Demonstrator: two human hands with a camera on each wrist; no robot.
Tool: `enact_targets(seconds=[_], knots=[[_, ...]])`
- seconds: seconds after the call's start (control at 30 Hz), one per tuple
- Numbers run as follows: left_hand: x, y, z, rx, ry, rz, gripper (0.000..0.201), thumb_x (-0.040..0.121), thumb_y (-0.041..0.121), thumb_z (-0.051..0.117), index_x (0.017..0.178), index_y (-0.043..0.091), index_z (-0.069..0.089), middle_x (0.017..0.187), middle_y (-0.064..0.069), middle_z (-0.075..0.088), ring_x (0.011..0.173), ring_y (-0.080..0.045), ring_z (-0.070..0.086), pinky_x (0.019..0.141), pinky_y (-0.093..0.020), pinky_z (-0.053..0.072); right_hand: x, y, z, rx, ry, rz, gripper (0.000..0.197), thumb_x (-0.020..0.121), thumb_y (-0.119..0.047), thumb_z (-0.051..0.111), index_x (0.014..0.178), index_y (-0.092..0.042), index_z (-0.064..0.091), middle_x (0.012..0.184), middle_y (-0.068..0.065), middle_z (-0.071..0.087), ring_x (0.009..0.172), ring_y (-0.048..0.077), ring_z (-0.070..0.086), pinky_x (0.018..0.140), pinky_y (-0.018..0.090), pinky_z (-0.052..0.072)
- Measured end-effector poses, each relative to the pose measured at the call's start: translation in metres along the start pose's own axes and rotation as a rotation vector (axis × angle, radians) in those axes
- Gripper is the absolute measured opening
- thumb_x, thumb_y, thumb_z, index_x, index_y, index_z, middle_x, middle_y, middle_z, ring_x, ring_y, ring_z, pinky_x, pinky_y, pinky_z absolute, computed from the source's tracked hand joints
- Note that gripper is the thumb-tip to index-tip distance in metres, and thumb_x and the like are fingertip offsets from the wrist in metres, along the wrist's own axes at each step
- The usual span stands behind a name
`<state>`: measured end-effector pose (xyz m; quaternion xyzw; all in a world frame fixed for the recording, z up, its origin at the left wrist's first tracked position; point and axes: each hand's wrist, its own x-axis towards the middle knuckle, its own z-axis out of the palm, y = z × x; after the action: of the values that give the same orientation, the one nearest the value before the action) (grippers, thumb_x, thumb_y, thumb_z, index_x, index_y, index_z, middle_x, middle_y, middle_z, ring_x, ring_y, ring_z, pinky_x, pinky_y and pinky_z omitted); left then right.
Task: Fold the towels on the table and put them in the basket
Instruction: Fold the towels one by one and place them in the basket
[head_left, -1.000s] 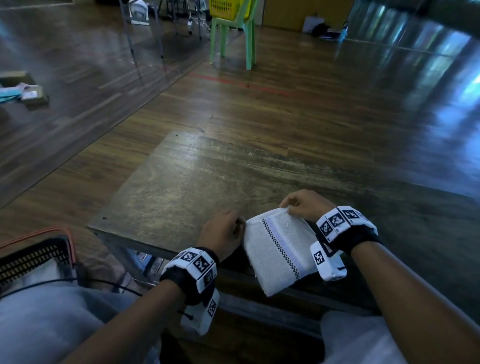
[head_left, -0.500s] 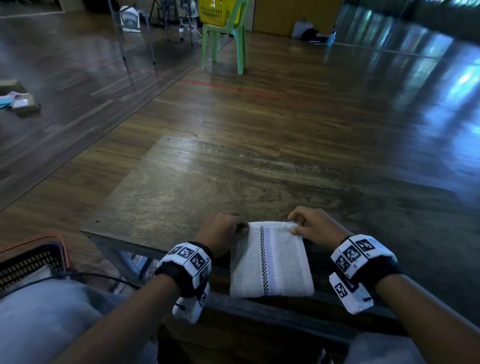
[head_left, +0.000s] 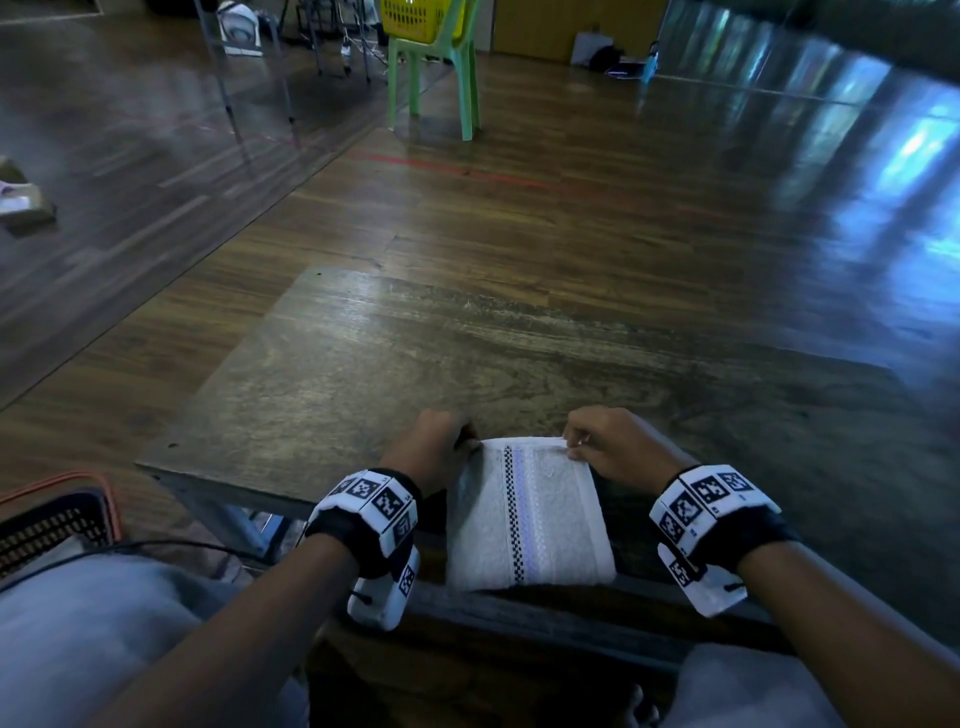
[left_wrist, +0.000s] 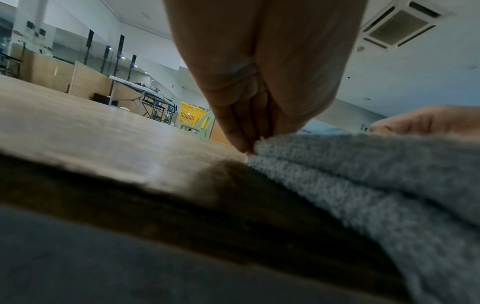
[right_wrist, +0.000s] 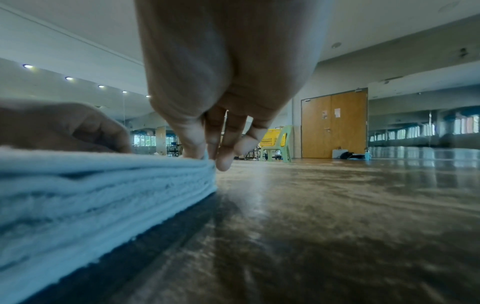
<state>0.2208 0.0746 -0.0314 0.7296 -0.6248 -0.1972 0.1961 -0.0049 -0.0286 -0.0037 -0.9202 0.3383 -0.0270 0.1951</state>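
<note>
A folded white towel (head_left: 550, 519) with a black checkered stripe lies flat on the wooden table (head_left: 363, 364), its near end at the table's front edge. My left hand (head_left: 464, 441) pinches the towel's far left corner, and the left wrist view shows its fingertips (left_wrist: 245, 147) closed on the towel (left_wrist: 363, 174) edge. My right hand (head_left: 571, 448) pinches the far right corner. In the right wrist view its fingers (right_wrist: 197, 152) sit on the top layer of the stacked folds (right_wrist: 91, 195). A dark basket with an orange rim (head_left: 57, 519) stands low at my left.
The table stretches bare ahead and to the right of the towel. A green plastic chair (head_left: 441, 88) carrying a yellow basket (head_left: 415, 21) stands far off on the wooden floor. My knees sit under the table's near edge.
The towel, tilted and held up a second ago, has turned square and been laid flat. Both hands have settled on its far corners.
</note>
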Motion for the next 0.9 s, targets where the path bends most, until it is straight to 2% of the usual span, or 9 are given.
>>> enact_targets(seconds=[0.17,0.3,0.43,0.53,0.6,0.7,0.8,0.87,0.9], knots=[[-0.002,-0.002,0.0,-0.07,0.04,-0.017,0.009,0.093,0.017,0.052,0.091,0.013,0.059,0.096,-0.007,0.064,0.086,-0.021,0.057,0.07,-0.028,0.042,0.002,0.005,0.002,0.153,0.046,0.066,0.009,0.085,-0.015,0.064,0.081,-0.016,0.056,0.082,0.003,0.066,0.076,0.018,0.062,0.068,0.036,0.051],[-0.003,-0.004,0.004,-0.07,0.08,-0.035,0.007,0.091,0.017,0.053,0.09,0.014,0.06,0.093,-0.007,0.065,0.087,-0.024,0.059,0.072,-0.033,0.046,0.005,0.001,0.004,0.18,0.09,0.073,0.01,0.086,-0.01,0.062,0.081,-0.014,0.054,0.079,0.005,0.064,0.072,0.016,0.061,0.061,0.022,0.044],[-0.003,-0.004,0.004,-0.016,0.069,-0.052,0.009,0.09,0.02,0.054,0.092,0.014,0.061,0.097,-0.008,0.066,0.093,-0.027,0.06,0.079,-0.037,0.049,0.007,0.001,0.01,0.129,0.109,0.055,0.014,0.084,-0.008,0.062,0.081,-0.021,0.057,0.081,0.001,0.064,0.076,0.017,0.061,0.07,0.035,0.052],[-0.007,-0.002,0.003,0.101,0.118,-0.03,0.012,0.091,0.024,0.052,0.097,0.018,0.06,0.102,-0.005,0.066,0.1,-0.026,0.058,0.088,-0.035,0.041,0.006,-0.002,0.015,-0.009,0.133,0.056,0.006,0.087,-0.016,0.06,0.088,-0.017,0.066,0.093,-0.002,0.059,0.084,0.015,0.057,0.073,0.032,0.05],[-0.013,0.004,0.001,0.191,0.169,0.029,0.013,0.093,0.022,0.048,0.101,0.02,0.058,0.109,-0.001,0.062,0.106,-0.023,0.054,0.091,-0.035,0.031,0.001,-0.006,0.018,-0.101,0.186,0.048,0.013,0.09,-0.02,0.056,0.092,-0.013,0.066,0.097,-0.002,0.055,0.089,0.015,0.056,0.071,0.026,0.043],[-0.028,0.019,0.003,0.252,0.162,0.158,0.024,0.092,0.018,0.045,0.112,0.021,0.057,0.121,0.001,0.057,0.115,-0.02,0.05,0.095,-0.034,0.027,-0.012,-0.02,0.019,-0.313,0.142,0.021,0.026,0.094,-0.028,0.046,0.106,-0.015,0.065,0.11,0.001,0.054,0.103,0.021,0.05,0.081,0.033,0.039],[-0.046,0.03,0.02,0.273,0.019,0.141,0.045,0.095,0.036,0.033,0.135,0.02,0.043,0.145,0.001,0.041,0.135,-0.016,0.035,0.106,-0.033,0.023,-0.027,-0.035,0.025,-0.351,0.006,0.109,0.043,0.097,-0.04,0.031,0.129,-0.016,0.05,0.134,-0.002,0.043,0.121,0.019,0.039,0.096,0.036,0.034],[-0.054,0.029,0.032,0.288,-0.007,0.107,0.072,0.088,0.056,0.009,0.147,0.018,0.026,0.156,0.0,0.023,0.144,-0.014,0.017,0.113,-0.033,0.016,-0.036,-0.04,0.033,-0.302,-0.04,0.181,0.052,0.097,-0.046,0.027,0.14,-0.017,0.034,0.147,-0.003,0.03,0.13,0.018,0.031,0.102,0.037,0.029],[-0.055,0.026,0.036,0.302,-0.015,0.101,0.081,0.082,0.059,-0.002,0.149,0.017,0.02,0.158,0.0,0.017,0.146,-0.013,0.011,0.115,-0.033,0.013,-0.039,-0.042,0.038,-0.278,-0.044,0.209,0.055,0.097,-0.048,0.026,0.143,-0.018,0.027,0.15,-0.003,0.025,0.132,0.018,0.027,0.105,0.038,0.028]])
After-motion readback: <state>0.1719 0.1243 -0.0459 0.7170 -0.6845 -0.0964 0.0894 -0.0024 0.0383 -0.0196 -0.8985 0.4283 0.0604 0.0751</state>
